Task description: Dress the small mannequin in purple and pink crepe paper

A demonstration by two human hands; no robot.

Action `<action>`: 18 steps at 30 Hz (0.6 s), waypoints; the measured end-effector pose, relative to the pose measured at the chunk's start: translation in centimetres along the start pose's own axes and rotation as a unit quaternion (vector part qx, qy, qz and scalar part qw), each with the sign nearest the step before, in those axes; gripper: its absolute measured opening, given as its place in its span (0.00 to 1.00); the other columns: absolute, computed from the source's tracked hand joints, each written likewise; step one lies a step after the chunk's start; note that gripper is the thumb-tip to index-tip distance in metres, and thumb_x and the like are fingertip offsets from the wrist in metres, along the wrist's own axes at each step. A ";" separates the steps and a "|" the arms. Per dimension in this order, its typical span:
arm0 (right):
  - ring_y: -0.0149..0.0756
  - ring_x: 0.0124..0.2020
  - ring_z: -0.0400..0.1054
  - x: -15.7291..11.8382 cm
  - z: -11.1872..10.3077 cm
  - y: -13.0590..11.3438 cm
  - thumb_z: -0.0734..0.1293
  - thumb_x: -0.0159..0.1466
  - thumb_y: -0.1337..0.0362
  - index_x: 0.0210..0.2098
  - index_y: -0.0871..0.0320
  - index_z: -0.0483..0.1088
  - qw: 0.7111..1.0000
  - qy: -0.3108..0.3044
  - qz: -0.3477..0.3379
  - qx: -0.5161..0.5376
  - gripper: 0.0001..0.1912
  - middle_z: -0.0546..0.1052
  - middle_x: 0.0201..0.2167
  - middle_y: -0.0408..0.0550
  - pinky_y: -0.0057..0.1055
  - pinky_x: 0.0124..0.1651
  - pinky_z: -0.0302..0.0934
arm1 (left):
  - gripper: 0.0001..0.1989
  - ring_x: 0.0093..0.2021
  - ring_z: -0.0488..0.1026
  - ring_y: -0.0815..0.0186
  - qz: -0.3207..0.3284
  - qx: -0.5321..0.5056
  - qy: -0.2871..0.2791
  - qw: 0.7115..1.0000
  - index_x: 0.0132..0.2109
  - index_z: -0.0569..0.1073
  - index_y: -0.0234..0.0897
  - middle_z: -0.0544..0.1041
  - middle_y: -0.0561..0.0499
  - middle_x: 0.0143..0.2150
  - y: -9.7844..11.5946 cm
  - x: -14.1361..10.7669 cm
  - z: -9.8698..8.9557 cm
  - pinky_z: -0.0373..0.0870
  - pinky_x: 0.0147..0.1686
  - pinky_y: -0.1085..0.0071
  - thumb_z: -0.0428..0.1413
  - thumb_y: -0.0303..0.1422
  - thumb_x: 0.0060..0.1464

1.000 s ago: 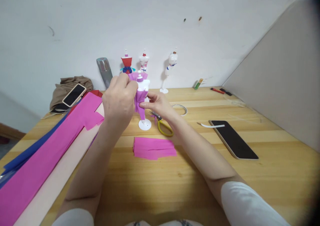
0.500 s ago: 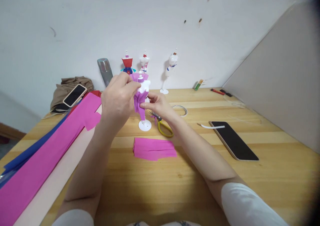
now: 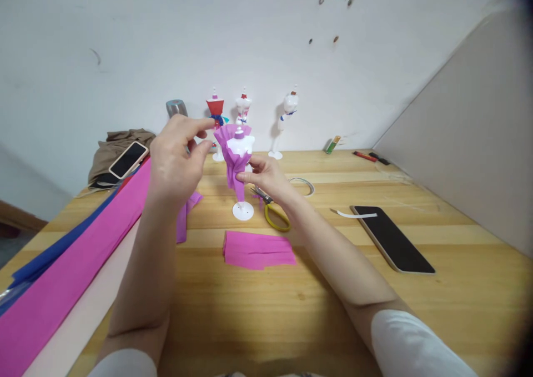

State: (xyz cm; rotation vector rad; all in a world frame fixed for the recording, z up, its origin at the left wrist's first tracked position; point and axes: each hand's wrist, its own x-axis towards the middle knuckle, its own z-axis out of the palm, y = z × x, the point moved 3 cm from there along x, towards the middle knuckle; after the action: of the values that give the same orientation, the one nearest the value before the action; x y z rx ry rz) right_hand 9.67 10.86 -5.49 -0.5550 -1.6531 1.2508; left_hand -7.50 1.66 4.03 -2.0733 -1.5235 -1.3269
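Note:
A small white dress form [image 3: 246, 144] stands upright on its round base, wrapped in pleated purple crepe paper [image 3: 234, 166] that flares up at its left shoulder. My right hand [image 3: 266, 174] grips the wrapped form at the waist, thumb in front, fingers partly hidden behind. My left hand [image 3: 179, 155] is raised just left of the flared paper, thumb and forefinger apart, with nothing visible between them. Under my right hand lie yellow-handled scissors [image 3: 277, 217]. A folded magenta crepe paper piece [image 3: 259, 250] rests in front of the base.
Three other dress forms, one with a red bodice [image 3: 215, 107], stand by the wall. Long magenta paper strips [image 3: 83, 260] lie at left beside a phone [image 3: 128, 159] and a brown cloth [image 3: 106, 149]. A larger phone [image 3: 391, 238] and a wire ring [image 3: 308, 184] lie at right.
My left hand has come off the purple paper and moved left, its fingers parting. The flared paper at the shoulder now shows fully. My right hand keeps its hold.

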 end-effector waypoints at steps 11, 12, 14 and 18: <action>0.40 0.41 0.73 -0.2 0.0 -0.4 0.77 0.49 0.62 0.33 0.53 0.79 1.000 0.004 0.008 0.021 0.11 0.80 0.33 0.41 0.38 0.48 0.67 | 0.13 0.40 0.79 0.57 -0.057 -0.039 -0.111 0.991 0.41 0.81 0.40 0.83 0.52 0.35 -1.1 -0.5 2.6 0.78 0.42 0.61 0.56 0.42 0.61; 0.40 0.42 0.73 -0.3 0.0 -0.5 0.77 0.49 0.61 0.34 0.53 0.79 1.000 0.006 0.010 0.022 0.12 0.80 0.34 0.41 0.38 0.48 0.67 | 0.13 0.39 0.79 0.58 -0.059 -0.046 -0.117 0.990 0.41 0.81 0.40 0.83 0.51 0.34 -0.9 -0.6 2.7 0.78 0.41 0.61 0.56 0.42 0.61; 0.41 0.43 0.73 -0.4 -0.1 -0.6 0.78 0.49 0.60 0.35 0.53 0.79 1.000 0.011 0.018 0.021 0.14 0.80 0.33 0.41 0.38 0.48 0.68 | 0.13 0.39 0.79 0.57 -0.059 -0.054 -0.115 0.990 0.40 0.81 0.39 0.83 0.51 0.35 -0.5 -0.7 2.9 0.78 0.40 0.61 0.56 0.42 0.61; 0.41 0.44 0.72 -0.3 -0.1 -0.5 0.78 0.48 0.59 0.34 0.54 0.79 1.000 0.009 0.018 0.024 0.14 0.79 0.33 0.42 0.39 0.49 0.67 | 0.14 0.41 0.79 0.57 -0.047 -0.041 -0.104 0.993 0.39 0.80 0.39 0.83 0.51 0.34 -0.3 -0.6 3.5 0.78 0.41 0.60 0.55 0.41 0.63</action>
State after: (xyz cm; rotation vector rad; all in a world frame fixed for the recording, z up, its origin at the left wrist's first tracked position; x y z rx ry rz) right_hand 10.02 10.49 -5.15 -0.5669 -1.6007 1.3052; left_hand -5.95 3.66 1.54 -2.2797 -1.6956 -1.2573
